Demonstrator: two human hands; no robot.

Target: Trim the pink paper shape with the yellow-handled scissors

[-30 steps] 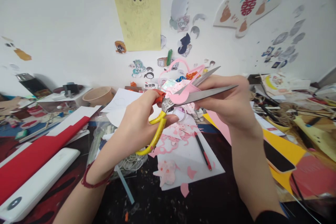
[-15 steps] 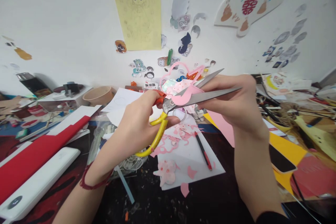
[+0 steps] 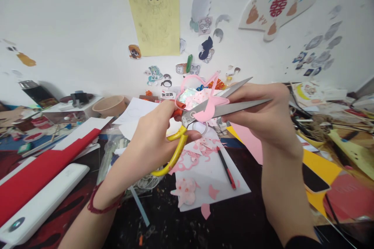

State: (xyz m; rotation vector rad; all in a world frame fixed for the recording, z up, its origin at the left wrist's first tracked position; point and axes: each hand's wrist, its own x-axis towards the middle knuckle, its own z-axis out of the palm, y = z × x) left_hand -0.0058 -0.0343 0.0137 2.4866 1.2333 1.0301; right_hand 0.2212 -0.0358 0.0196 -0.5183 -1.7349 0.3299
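Note:
My left hand [image 3: 154, 134] grips the scissors [image 3: 188, 118], one handle orange and the other yellow, with the blades spread and pointing right. Between the blades lies a pink paper cutout [image 3: 209, 109], a thin strip of it looping up behind. My right hand [image 3: 261, 113] is closed around the paper's right side; its fingertips are partly hidden behind the blades. Below, a white sheet [image 3: 210, 186] bears pink paper scraps [image 3: 187, 161], a pink star-like cutout [image 3: 185, 191] and a black-and-red pen [image 3: 226, 169].
A long white device [image 3: 46, 202] and a red strip [image 3: 55, 163] lie at left. A brown bowl [image 3: 109, 105] stands behind. At right are yellow card [image 3: 318, 163], a dark phone-like object [image 3: 314, 177] and a red booklet [image 3: 347, 196]. Drawings hang on the wall.
The pink paper has turned and shifted slightly between the blades, its looped strip changing shape. My right hand has moved a little to the right. The scissors stay spread.

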